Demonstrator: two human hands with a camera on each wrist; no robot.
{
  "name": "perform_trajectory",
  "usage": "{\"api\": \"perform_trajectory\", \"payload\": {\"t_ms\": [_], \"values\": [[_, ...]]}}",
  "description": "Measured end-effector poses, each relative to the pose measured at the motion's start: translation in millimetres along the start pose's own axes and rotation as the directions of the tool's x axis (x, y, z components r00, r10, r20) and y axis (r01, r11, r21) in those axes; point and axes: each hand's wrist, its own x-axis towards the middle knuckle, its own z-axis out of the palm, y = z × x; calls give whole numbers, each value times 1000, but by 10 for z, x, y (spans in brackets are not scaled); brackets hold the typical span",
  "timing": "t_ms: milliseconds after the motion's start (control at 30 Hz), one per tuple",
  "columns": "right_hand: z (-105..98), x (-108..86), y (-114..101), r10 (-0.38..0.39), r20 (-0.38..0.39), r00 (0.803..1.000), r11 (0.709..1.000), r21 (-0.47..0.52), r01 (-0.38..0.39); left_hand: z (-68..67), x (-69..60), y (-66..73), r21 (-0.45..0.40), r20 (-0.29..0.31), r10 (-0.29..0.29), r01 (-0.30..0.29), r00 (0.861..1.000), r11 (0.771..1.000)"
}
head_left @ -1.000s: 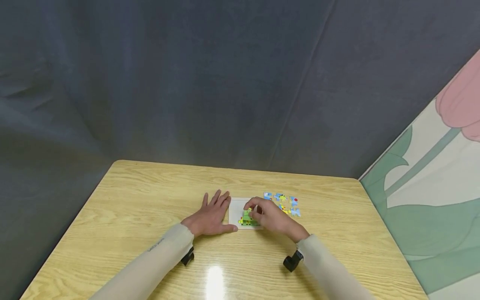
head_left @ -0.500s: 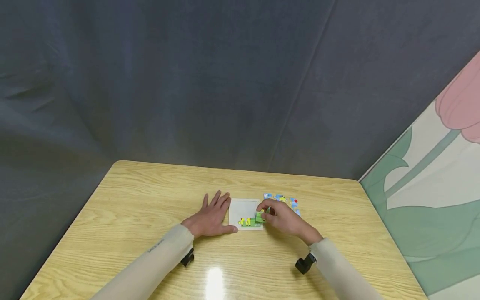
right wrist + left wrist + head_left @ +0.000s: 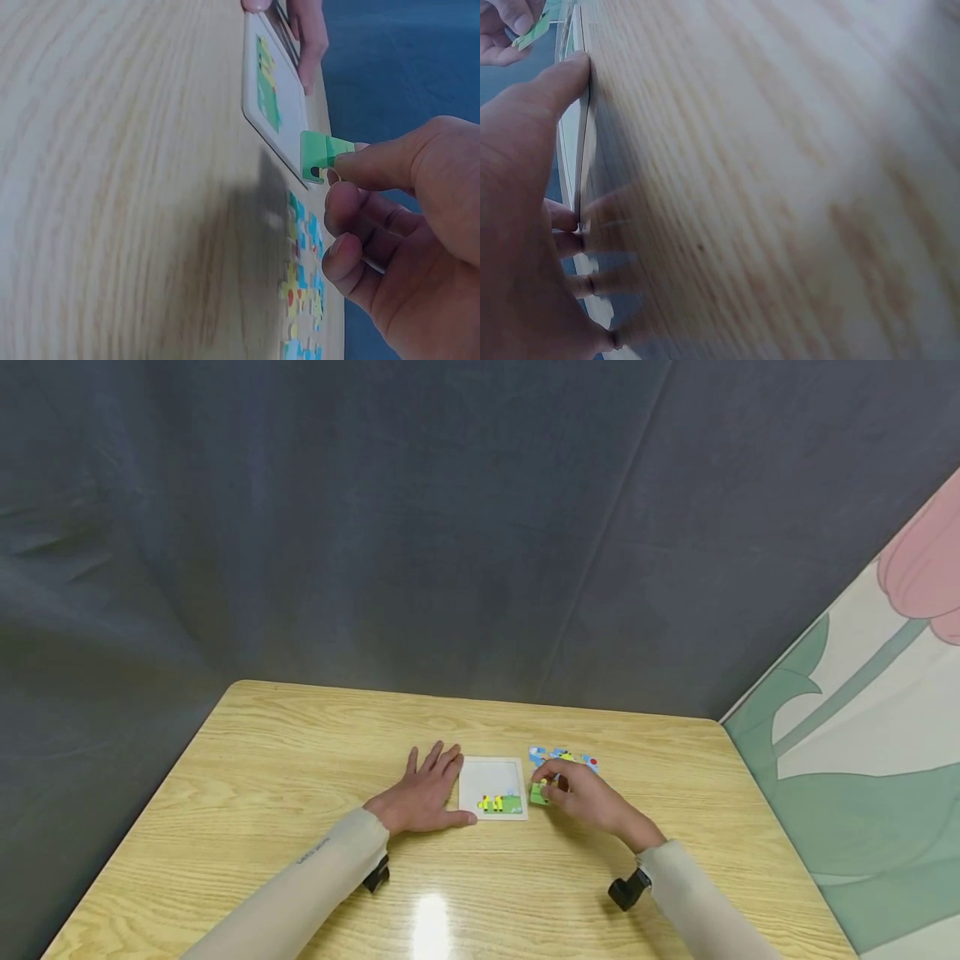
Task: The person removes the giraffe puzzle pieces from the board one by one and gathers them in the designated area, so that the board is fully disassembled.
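A white puzzle tray [image 3: 489,777] lies on the table, with joined green and yellow puzzle pieces [image 3: 501,804] along its lower right side. My left hand [image 3: 423,793] lies flat with spread fingers, its thumb on the tray's near left corner and its fingertips by the left edge. Just right of the tray, my right hand [image 3: 588,797] pinches a green puzzle piece [image 3: 316,154] between thumb and fingers, held above the table. Loose blue and yellow puzzle pieces [image 3: 300,277] lie beyond and under the right hand, which hides some of them in the head view.
The wooden table [image 3: 337,735] runs back to a dark curtain [image 3: 450,527]. At the right side hangs a cloth with a flower print [image 3: 862,735]. Each wrist wears a small black camera, such as the right wrist camera [image 3: 628,890].
My right hand has moved right, from over the tray to beside it, carrying the green puzzle piece. The joined pieces in the tray are now uncovered. My left hand stays in place.
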Motion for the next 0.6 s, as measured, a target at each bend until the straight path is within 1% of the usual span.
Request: {"api": "perform_trajectory", "payload": {"t_ms": [200, 600], "values": [[-47, -8, 32, 1, -21, 1000, 1000, 7, -1, 2, 9, -5, 5, -2, -5, 5, 1000, 1000], [-10, -52, 129, 20, -6, 1000, 1000, 16, -20, 20, 14, -33, -3, -6, -8, 8, 1000, 1000]]}}
